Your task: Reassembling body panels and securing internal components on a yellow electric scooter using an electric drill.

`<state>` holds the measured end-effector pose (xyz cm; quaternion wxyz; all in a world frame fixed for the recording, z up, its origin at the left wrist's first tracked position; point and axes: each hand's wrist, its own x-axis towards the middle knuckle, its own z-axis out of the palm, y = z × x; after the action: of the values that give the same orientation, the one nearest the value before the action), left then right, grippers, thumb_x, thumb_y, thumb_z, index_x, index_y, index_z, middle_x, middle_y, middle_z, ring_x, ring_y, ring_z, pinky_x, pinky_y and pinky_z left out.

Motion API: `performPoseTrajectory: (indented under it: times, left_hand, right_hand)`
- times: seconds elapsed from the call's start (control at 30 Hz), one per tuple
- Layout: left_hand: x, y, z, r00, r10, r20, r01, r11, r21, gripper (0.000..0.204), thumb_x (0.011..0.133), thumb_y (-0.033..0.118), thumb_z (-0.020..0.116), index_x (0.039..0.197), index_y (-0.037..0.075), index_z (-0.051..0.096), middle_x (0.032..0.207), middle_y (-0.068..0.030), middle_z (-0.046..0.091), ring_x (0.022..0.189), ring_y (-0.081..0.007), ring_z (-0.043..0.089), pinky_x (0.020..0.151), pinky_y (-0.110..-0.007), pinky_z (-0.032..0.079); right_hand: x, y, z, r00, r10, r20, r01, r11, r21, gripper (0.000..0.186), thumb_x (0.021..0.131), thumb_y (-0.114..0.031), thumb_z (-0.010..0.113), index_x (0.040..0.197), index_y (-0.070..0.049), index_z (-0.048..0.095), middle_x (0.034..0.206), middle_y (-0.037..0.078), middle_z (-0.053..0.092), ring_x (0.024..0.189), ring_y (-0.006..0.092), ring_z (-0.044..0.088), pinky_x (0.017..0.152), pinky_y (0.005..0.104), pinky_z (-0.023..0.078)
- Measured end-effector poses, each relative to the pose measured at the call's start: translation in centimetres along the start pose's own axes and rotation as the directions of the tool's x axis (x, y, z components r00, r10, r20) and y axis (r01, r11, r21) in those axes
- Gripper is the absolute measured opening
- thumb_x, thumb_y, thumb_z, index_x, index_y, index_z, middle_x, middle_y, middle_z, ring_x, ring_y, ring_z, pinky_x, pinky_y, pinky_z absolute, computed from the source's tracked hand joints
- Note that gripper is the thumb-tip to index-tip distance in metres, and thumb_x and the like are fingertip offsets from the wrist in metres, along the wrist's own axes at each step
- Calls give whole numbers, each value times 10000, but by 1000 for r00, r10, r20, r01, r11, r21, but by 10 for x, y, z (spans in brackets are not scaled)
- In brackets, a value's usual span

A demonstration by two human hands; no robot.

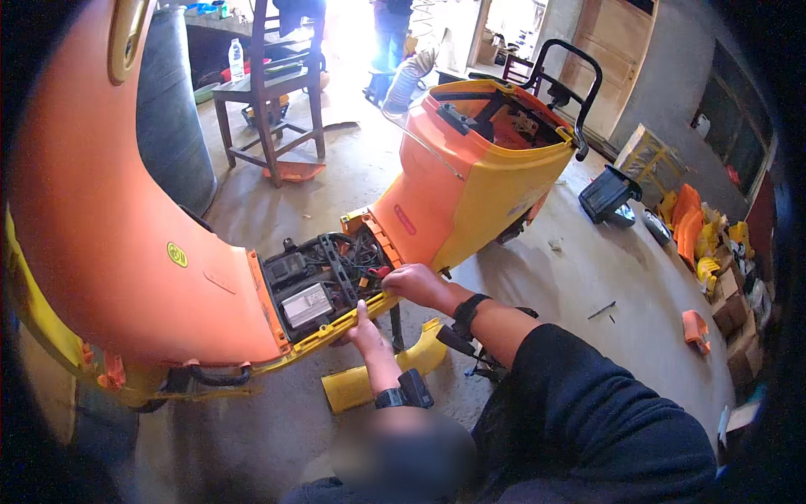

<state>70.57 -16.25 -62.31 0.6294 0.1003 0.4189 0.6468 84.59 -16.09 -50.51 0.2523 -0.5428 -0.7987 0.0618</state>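
Observation:
An orange and yellow scooter (193, 277) stands before me, its open floorboard bay showing a black frame (336, 269), a silver box (306, 307) and tangled wires. My left hand (365, 334) grips the yellow side rail (327, 331), thumb on top and fingers partly hidden below. My right hand (417, 284) is closed at that rail's far end, beside a red part (376, 273) among the wires; what its fingertips hold is unclear. A loose curved yellow panel (353, 386) lies on the floor below.
Behind the scooter are a wooden chair (260, 80) with a bottle, a dark barrel (172, 134) and a person's legs (389, 42) in a bright doorway. A black bin (604, 195), orange and yellow panels (687, 218), cardboard (737, 328) and small tools (603, 309) lie along the right.

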Motion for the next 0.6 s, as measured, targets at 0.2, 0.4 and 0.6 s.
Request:
performPoseTrajectory:
  times: [0.2, 0.4, 0.6]
  left_hand:
    - [-20, 12, 20, 998, -55, 25, 58, 990, -132, 387, 854, 129, 724, 1160, -38, 556, 1131, -96, 593, 1004, -206, 574, 942, -362, 444]
    - [-14, 16, 13, 992, -126, 32, 128, 988, -81, 393, 861, 152, 722, 1160, -37, 551, 1140, -103, 589, 999, -196, 573, 929, -355, 450]
    - [-11, 8, 10, 989, -130, 72, 137, 985, -102, 393, 877, 122, 706, 1203, -20, 540, 1190, -97, 584, 1052, -201, 579, 950, -347, 457]
  right_hand:
    - [-4, 9, 0, 993, 71, 92, -57, 989, -138, 123, 800, -204, 678, 861, -112, 732, 805, 122, 690, 750, 295, 674, 688, 414, 540]
    - [-5, -5, 7, 995, 81, -62, -90, 984, -156, 147, 832, -221, 648, 857, -87, 700, 784, 127, 682, 736, 324, 674, 681, 434, 539]
    - [-8, 1, -3, 999, 27, -33, -24, 997, 74, 112, 812, -126, 670, 904, -65, 688, 787, 149, 679, 727, 320, 678, 664, 410, 536]
